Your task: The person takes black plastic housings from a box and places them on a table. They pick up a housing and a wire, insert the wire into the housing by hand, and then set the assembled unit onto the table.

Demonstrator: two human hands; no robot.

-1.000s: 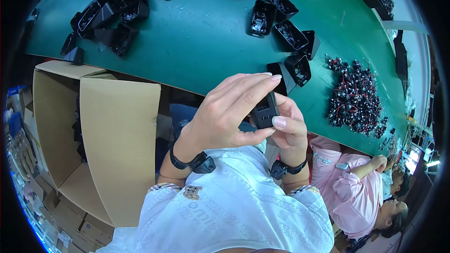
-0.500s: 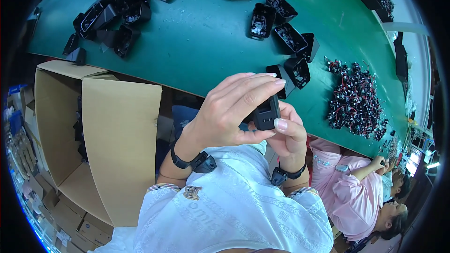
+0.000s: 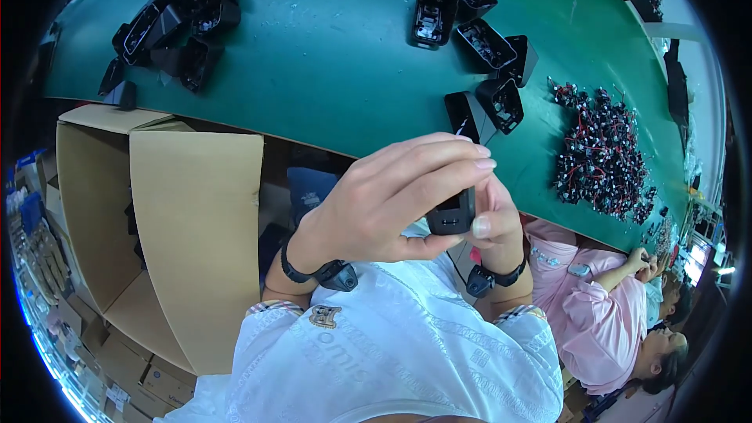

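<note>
A small black plastic housing (image 3: 452,222) with a narrow slot in its end is held up in front of my chest, off the table. My left hand (image 3: 384,192) covers its top and left side, with the fingers reaching over it and the thumb low near its end. On the opposite side my right hand (image 3: 497,215) presses its thumb against the housing's edge; its other fingers are mostly hidden. Just beyond my hands, several open black housings (image 3: 499,104) lie on the green table (image 3: 337,70). Both wrists carry black straps with a small camera.
More black housings (image 3: 207,16) are heaped at the far left. To the right spreads a pile of small wired parts (image 3: 601,157) with red and black leads. An open cardboard box (image 3: 196,243) stands at my left. A co-worker in pink (image 3: 599,321) sits at my right.
The housing has tipped so its slotted end faces me more squarely, and both hands have shifted slightly down and right with it. The right thumb has slid lower along its edge.
</note>
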